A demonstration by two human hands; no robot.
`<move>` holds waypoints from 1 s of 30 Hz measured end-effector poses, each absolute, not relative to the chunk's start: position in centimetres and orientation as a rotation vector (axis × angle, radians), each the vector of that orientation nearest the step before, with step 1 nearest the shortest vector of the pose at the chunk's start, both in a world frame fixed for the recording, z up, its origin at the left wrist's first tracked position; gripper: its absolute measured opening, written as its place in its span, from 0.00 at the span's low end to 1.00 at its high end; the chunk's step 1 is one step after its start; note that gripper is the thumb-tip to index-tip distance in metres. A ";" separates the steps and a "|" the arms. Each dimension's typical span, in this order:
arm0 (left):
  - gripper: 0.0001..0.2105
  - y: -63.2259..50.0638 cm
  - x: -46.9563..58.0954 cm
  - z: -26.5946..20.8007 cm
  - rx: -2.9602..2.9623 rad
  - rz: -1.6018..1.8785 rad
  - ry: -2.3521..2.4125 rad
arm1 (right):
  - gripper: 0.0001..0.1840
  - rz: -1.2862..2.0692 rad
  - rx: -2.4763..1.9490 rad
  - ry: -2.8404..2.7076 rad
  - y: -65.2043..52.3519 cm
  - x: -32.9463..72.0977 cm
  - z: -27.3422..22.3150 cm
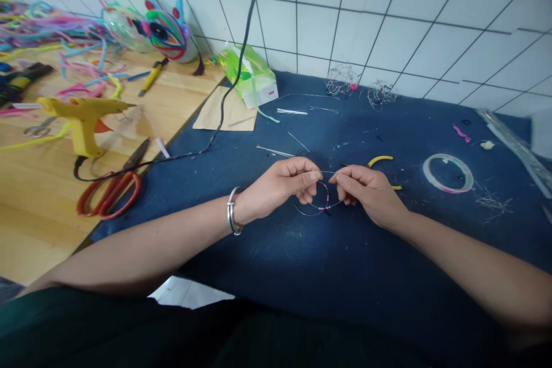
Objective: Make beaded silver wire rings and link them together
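Thin wire with small pink beads hangs in a loop between my two hands above the dark blue cloth. My left hand is closed, with thumb and fingers pinching one part of the wire. A short stretch of it runs across to my right hand, whose thumb and forefinger are also pinched on it. Just behind my right hand lie pliers with yellow handles, partly hidden by that hand. Loose straight wires rest on the cloth beyond my left hand.
Left, a wooden table holds a yellow glue gun, orange-handled scissors and a cutter knife. A black cord crosses the cloth. Behind are a tissue pack and tangled wire; right, a clear coil and wire scraps.
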State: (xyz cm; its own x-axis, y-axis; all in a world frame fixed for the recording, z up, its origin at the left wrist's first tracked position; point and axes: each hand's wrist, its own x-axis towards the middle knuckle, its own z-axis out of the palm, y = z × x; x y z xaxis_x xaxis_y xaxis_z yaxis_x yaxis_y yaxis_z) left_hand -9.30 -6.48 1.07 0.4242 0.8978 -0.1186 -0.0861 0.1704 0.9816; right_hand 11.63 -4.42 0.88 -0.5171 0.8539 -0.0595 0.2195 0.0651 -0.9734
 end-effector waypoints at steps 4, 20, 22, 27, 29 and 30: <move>0.08 -6.6 -9.3 1.3 1.269 0.831 0.917 | 0.12 1.505 -1.047 -1.803 -4.5 11.5 1.2; 0.05 -6.9 -9.4 1.8 1.574 0.755 1.000 | 0.10 1.459 -1.076 -1.855 -4.8 11.3 1.5; 0.05 -7.0 -9.4 1.8 1.598 0.762 0.999 | 0.10 1.459 -1.075 -1.862 -4.8 11.3 1.5; 0.06 -6.9 -9.4 1.6 1.574 0.818 1.040 | 0.10 1.535 -1.065 -1.858 -4.7 11.4 1.3; 0.07 -6.8 -9.5 1.5 1.525 0.868 1.057 | 0.10 1.561 -1.068 -1.835 -4.6 11.4 1.2; 0.07 -6.7 -9.5 1.5 1.498 0.893 1.061 | 0.11 1.568 -1.069 -1.825 -4.5 11.4 1.1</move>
State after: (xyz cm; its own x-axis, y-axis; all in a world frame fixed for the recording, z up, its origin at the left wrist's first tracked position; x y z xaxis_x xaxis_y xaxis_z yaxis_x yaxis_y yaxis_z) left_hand -9.49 -6.72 1.47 0.3290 0.9443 0.0032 0.1641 -0.0606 0.9846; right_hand 11.41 -4.50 1.11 -0.5643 0.8175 -0.1150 0.2370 0.0270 -0.9711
